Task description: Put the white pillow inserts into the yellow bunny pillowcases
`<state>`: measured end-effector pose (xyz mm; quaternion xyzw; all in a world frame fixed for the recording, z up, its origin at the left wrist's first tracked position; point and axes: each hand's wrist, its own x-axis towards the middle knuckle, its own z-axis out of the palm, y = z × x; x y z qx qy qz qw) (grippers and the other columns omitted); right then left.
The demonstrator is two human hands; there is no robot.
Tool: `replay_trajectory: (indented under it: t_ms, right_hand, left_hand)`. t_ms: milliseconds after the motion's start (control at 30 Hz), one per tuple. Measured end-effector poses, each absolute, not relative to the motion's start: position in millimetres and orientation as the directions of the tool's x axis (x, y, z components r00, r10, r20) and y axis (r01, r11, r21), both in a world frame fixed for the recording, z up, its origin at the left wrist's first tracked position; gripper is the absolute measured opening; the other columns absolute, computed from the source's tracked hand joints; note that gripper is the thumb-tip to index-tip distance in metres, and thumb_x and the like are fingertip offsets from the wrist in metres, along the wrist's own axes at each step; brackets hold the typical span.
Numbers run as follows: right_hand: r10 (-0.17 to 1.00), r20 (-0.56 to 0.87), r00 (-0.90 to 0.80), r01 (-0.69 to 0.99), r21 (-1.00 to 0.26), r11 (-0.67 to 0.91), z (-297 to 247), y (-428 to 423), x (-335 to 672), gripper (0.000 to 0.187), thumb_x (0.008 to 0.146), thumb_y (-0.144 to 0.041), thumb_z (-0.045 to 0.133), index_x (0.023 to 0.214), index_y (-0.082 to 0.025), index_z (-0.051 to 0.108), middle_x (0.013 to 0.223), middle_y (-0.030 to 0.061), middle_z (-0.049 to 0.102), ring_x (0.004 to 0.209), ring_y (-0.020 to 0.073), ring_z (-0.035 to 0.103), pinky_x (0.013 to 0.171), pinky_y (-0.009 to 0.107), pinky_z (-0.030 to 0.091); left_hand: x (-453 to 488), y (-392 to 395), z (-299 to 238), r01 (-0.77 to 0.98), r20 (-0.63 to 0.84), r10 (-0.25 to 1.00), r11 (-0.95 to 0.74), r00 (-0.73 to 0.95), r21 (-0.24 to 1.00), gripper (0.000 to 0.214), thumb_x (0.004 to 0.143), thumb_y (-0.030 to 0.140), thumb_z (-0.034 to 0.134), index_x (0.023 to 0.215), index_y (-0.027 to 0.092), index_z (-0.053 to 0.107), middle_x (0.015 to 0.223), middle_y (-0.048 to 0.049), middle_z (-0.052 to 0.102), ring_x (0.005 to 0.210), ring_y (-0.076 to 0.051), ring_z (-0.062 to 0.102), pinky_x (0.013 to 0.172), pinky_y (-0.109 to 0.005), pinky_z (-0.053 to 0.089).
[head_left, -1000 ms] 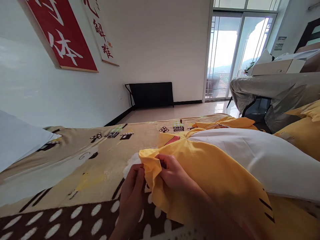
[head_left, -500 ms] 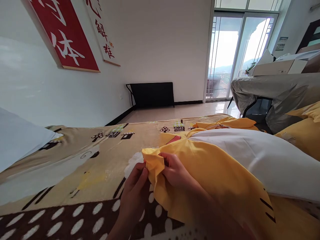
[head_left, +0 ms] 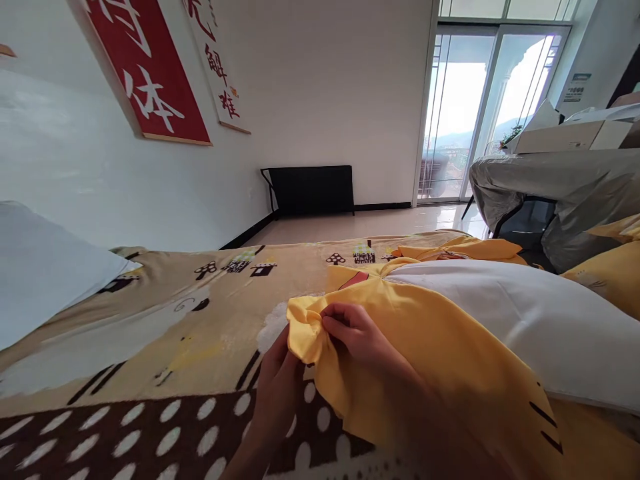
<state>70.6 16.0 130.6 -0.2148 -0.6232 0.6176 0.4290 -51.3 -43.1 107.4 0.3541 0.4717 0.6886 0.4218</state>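
Observation:
A yellow fabric cover (head_left: 425,333) with dark printed lines lies in front of me, a white pillow (head_left: 525,307) partly wrapped in it. My right hand (head_left: 353,330) pinches the gathered end of the cover between thumb and fingers. On the other side of the same bunched end, my left hand (head_left: 277,367) is closed on the cloth; its fingertips are partly hidden behind the fabric. Farther back, a knotted-looking yellow corner (head_left: 383,273) with a red patch beside it meets the white pillow.
A patterned blanket (head_left: 165,320) spreads under everything. White cloth (head_left: 50,273) lies at the left, more yellow fabric (head_left: 460,248) behind the pillow. A black folded panel (head_left: 315,190) leans by the wall. At the right stands a table (head_left: 590,180) under plastic, boxes (head_left: 555,137) on top.
The bunched end of the yellow cover is turned and folded over more between my hands. My left fingers have slipped further behind the cloth. The view has shifted slightly left.

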Motion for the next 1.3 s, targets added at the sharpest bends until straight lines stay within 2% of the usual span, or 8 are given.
replay_trajectory:
  t_ms: [233,400,533,700,900,1033,1133,1300]
  right_hand:
    - [0.815,0.271,-0.512,-0.15,-0.963,0.226,132,15,74,0.027,0.071,-0.039,0.068,0.077,-0.016,0.056,0.072,-0.0017,0.055,0.065,0.01,0.048,0.059,0.023,0.039]
    - [0.829,0.302,-0.471,0.008,-0.938,0.346,127,15,69,0.014,0.076,-0.027,0.058,0.069,-0.016,0.055,0.064,-0.0024,0.053,0.059,0.0091,0.045,0.054,0.022,0.035]
    - [0.836,0.313,-0.451,-0.014,-0.939,0.344,124,17,66,0.012,0.075,-0.024,0.056,0.067,-0.017,0.052,0.061,-0.0032,0.05,0.057,0.0086,0.042,0.052,0.022,0.032]
    - [0.827,0.29,-0.481,-0.122,-0.957,0.264,127,19,69,0.019,0.073,-0.031,0.058,0.066,-0.016,0.049,0.063,-0.0039,0.046,0.059,0.0084,0.038,0.052,0.022,0.03]
    - [0.801,0.282,-0.528,-0.163,-0.959,0.23,129,18,71,0.019,0.072,-0.032,0.059,0.068,-0.016,0.05,0.062,-0.0045,0.044,0.058,0.0083,0.037,0.052,0.023,0.028]
    - [0.804,0.285,-0.523,-0.152,-0.959,0.241,129,15,69,0.021,0.073,-0.033,0.06,0.067,-0.016,0.051,0.063,-0.0041,0.046,0.059,0.0086,0.039,0.052,0.022,0.03]
    - [0.814,0.304,-0.494,-0.159,-0.953,0.258,127,14,67,0.022,0.073,-0.036,0.061,0.068,-0.016,0.051,0.064,-0.0038,0.047,0.059,0.0089,0.04,0.053,0.022,0.031]
    - [0.818,0.328,-0.472,-0.165,-0.945,0.283,125,16,65,0.022,0.074,-0.037,0.059,0.07,-0.018,0.05,0.063,-0.0037,0.045,0.059,0.0093,0.04,0.053,0.023,0.031]
  left_hand:
    - [-52,-34,100,-0.556,-0.043,0.936,-0.17,-0.349,0.814,0.054,0.049,0.032,0.085,0.096,0.022,0.063,0.091,-0.0039,0.07,0.091,-0.024,0.064,0.073,-0.03,0.052]
    - [-54,-32,95,-0.578,-0.015,0.954,-0.169,-0.3,0.798,0.041,0.056,0.032,0.083,0.089,0.021,0.061,0.09,-0.0029,0.068,0.083,-0.02,0.064,0.068,-0.026,0.052]
    - [-53,-32,91,-0.443,0.056,0.95,-0.195,-0.308,0.875,0.035,0.064,0.037,0.078,0.092,0.02,0.063,0.088,-0.0027,0.068,0.079,-0.017,0.063,0.064,-0.023,0.05]
    - [-61,-31,81,-0.25,0.129,0.931,-0.222,-0.341,0.943,0.033,0.071,0.037,0.071,0.095,0.015,0.064,0.089,-0.0074,0.069,0.088,-0.023,0.062,0.074,-0.028,0.049]
    - [-56,-40,94,-0.003,0.227,0.878,-0.252,-0.422,0.968,0.024,0.066,0.025,0.068,0.089,0.019,0.063,0.078,-0.0021,0.066,0.069,-0.017,0.056,0.061,-0.024,0.044]
    - [-48,-49,111,0.208,0.387,0.743,-0.327,-0.546,0.922,0.025,0.059,0.018,0.069,0.082,0.021,0.059,0.075,0.0015,0.062,0.067,-0.015,0.051,0.06,-0.021,0.041]
    - [-49,-54,119,0.226,0.439,0.76,-0.376,-0.48,0.899,0.011,0.068,0.026,0.062,0.078,0.02,0.061,0.074,-0.0002,0.061,0.069,-0.016,0.051,0.061,-0.022,0.04]
    - [-55,-54,118,0.261,0.456,0.817,-0.382,-0.354,0.886,0.02,0.078,0.038,0.056,0.083,0.019,0.063,0.077,-0.0019,0.06,0.071,-0.017,0.051,0.065,-0.024,0.041]
